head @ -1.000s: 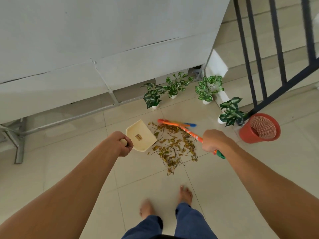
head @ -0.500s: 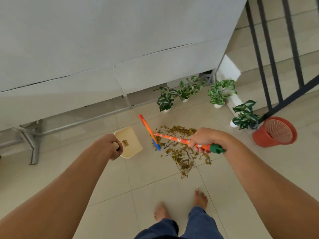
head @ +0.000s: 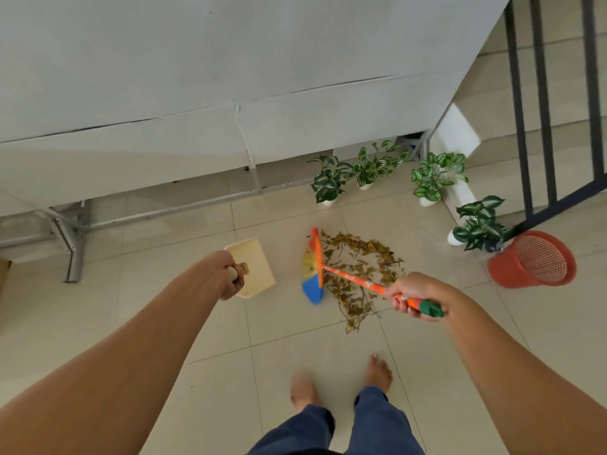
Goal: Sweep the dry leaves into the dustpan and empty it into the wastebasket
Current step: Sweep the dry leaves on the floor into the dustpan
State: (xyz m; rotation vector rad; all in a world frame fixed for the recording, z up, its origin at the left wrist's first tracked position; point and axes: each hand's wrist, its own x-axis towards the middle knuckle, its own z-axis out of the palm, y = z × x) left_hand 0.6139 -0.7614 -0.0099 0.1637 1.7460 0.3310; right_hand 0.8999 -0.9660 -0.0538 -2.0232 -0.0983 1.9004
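Pale floor tiles [head: 210, 326] fill most of what I see. They run up to a grey-white panelled wall [head: 230, 60] with a metal frame [head: 74, 238] along its foot, and a dark railing [head: 545, 93] stands at upper right. I have the left grip [head: 230, 274] curled tight round the stub handle of the cream dustpan [head: 259, 257], which sits low to the left of the pile; whether it touches the tiles I cannot tell. The right grip [head: 414, 293] is closed round the orange shaft of the broom [head: 354, 279], just above its green end cap. The broom's head stands at the left edge of the dry leaves [head: 364, 254], between them and the dustpan, with its yellow and blue bristles pointing toward the pan. The leaves lie in a loose heap on the floor under the shaft, none of them in the pan. The red wastebasket [head: 512, 270] stands well to the right, its meshed inside showing, just beside the nearest of four potted plants [head: 479, 221] in white pots. Bare feet [head: 379, 372] and blue trouser legs [head: 377, 425] show at the bottom, near the pile's closest edge.
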